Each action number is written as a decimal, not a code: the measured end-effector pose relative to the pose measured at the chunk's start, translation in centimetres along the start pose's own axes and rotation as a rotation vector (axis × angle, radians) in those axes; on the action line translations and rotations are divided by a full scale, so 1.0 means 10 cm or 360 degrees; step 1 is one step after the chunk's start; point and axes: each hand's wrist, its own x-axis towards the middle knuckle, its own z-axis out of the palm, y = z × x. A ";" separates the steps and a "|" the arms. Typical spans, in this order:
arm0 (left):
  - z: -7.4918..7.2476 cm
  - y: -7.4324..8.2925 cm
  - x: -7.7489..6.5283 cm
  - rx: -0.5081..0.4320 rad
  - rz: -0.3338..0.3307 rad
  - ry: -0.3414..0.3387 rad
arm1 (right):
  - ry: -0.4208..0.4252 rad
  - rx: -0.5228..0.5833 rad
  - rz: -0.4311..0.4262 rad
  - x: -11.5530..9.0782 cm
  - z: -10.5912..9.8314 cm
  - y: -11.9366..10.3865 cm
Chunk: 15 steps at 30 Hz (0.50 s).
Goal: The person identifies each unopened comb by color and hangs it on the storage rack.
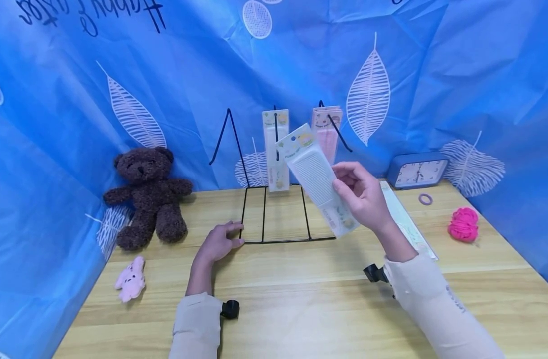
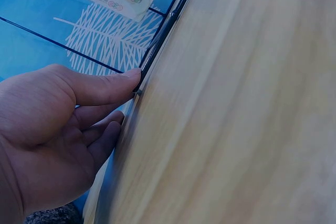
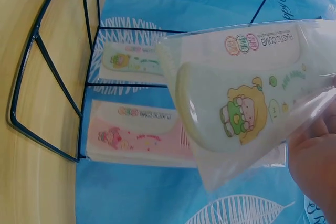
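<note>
My right hand [image 1: 363, 194] pinches a packaged pale-green plastic comb [image 1: 316, 174] by its right edge, tilted in front of the black wire rack [image 1: 286, 241]. In the right wrist view the pack's printed cartoon figure [image 3: 244, 111] shows. My left hand [image 1: 217, 243] holds the rack's front left corner, thumb on the wire [image 2: 152, 51] and fingers below. Another packaged green comb [image 1: 282, 164] hangs from the middle hook. Pink packaged combs [image 1: 326, 134] hang on the right hook, partly hidden behind the held pack. The left hook [image 1: 220, 134] carries nothing.
A brown teddy bear [image 1: 150, 194] and a small pink plush toy [image 1: 131, 280] are at the left. To the right are a pale-green package [image 1: 406, 219] partly under my forearm, a blue clock [image 1: 418, 170], a purple ring [image 1: 425, 199] and pink yarn [image 1: 463, 225]. A blue curtain [image 1: 300, 60] stands behind.
</note>
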 end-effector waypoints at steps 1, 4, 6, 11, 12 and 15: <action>0.00 0.00 0.00 0.0003 0.0001 0.0001 | -0.0011 -0.0007 0.0000 0.00 0.01 0.01; 0.00 0.00 0.00 0.0006 0.0002 0.0001 | -0.0049 -0.0045 0.0012 -0.02 0.04 0.03; 0.00 0.00 0.00 0.0005 0.0003 0.0001 | -0.0082 -0.0080 0.0036 -0.04 0.06 0.04; 0.00 0.00 -0.01 -0.0005 0.0008 0.0001 | -0.0145 -0.0179 0.0070 -0.05 0.09 0.03; 0.00 0.01 -0.01 -0.0006 0.0008 0.0001 | -0.0150 -0.0197 0.0069 -0.05 0.10 0.04; 0.00 0.02 -0.02 -0.0002 0.0013 0.0001 | -0.0163 -0.0233 0.0070 -0.07 0.12 0.05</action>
